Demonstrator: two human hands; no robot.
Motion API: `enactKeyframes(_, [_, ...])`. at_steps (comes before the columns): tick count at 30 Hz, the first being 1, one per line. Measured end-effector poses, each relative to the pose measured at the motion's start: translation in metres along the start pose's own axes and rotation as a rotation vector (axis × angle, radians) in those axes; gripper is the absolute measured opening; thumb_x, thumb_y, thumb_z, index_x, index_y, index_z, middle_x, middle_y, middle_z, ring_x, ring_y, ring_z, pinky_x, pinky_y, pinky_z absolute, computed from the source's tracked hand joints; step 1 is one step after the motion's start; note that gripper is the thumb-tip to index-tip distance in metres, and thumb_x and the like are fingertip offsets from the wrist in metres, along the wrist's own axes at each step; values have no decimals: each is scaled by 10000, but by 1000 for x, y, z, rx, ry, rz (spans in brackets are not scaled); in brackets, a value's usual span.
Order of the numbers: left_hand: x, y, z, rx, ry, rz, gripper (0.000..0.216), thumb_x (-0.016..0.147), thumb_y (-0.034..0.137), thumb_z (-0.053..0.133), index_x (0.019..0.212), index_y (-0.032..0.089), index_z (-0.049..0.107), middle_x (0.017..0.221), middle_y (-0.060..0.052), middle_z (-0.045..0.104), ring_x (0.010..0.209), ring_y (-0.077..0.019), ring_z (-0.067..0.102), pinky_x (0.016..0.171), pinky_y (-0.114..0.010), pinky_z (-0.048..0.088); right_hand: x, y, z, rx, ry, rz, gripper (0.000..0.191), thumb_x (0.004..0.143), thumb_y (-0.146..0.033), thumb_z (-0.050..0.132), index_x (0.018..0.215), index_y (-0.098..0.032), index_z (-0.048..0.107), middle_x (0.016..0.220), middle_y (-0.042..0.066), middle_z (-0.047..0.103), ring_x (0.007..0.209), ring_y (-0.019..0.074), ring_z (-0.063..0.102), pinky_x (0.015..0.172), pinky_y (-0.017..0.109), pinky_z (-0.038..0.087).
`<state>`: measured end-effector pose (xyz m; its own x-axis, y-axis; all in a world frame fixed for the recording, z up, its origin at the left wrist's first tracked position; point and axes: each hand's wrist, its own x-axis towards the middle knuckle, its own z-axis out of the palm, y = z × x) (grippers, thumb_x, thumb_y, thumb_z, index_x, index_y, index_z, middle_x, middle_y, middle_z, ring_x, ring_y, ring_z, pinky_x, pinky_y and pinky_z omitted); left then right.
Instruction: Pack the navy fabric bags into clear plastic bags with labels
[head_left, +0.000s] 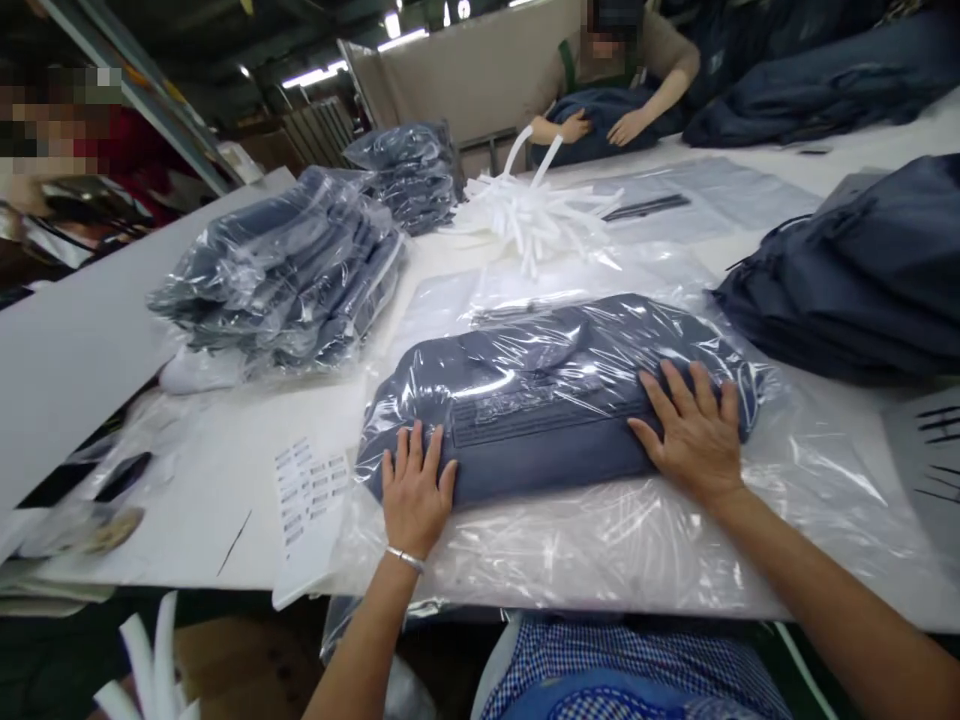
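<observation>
A folded dark blue garment [547, 390] lies on the white table [225, 500] in front of me, partly inside a clear plastic bag [675, 520]. My left hand [414, 490] lies flat on the garment's near left corner, fingers stretched out. My right hand [694, 432] presses flat on its near right part, fingers spread. Neither hand grips anything. A silver bracelet sits on my left wrist.
A stack of bagged garments [292, 270] stands at the left, another bagged pile [409, 170] farther back. Loose dark garments [847, 280] pile at the right. White plastic strips [536, 205] lie behind. A sticker sheet [307, 490] lies near my left hand. A person's hands [600, 125] work across the table.
</observation>
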<state>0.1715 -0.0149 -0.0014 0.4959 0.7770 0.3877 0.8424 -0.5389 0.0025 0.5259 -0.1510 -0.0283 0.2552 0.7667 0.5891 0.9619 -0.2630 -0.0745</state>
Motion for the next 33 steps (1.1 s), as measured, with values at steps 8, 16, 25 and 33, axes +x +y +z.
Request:
enactKeyframes(8, [-13, -1, 12, -2, 119, 147, 522, 963, 300, 483, 1477, 252, 405, 1587, -120, 276, 1485, -337, 192, 1177, -638, 160, -6, 7, 11, 43, 20, -30, 568, 954, -433, 517, 1467, -207, 428, 1523, 114, 414, 1449, 346, 257, 1161, 608, 158])
enactKeyframes(16, [-20, -8, 9, -115, 4, 519, 518, 958, 92, 390, 1427, 292, 484, 1389, -66, 582, 1325, -262, 487, 1104, -456, 397, -54, -6, -39, 237, -67, -266, 436, 998, -253, 452, 1433, -224, 458, 1522, 101, 418, 1458, 263, 274, 1183, 549, 234])
enactKeyframes(25, [-23, 6, -16, -90, -51, 472, 403, 972, 198, 411, 1355, 197, 538, 1220, -98, 668, 1030, -240, 654, 885, -351, 537, -137, -24, -79, 469, -329, -379, 589, 943, -371, 582, 1460, -144, 417, 1449, 176, 490, 1391, 284, 395, 1112, 501, 419])
enactKeyframes(33, [-34, 18, -29, -143, -160, 502, 353, 964, 441, 456, 961, 138, 637, 1305, -194, 594, 1208, -300, 575, 1017, -437, 487, -119, -12, -72, 470, -309, -500, 258, 965, -302, 545, 1146, -172, 676, 1175, 120, 682, 1125, 237, 621, 957, 409, 540])
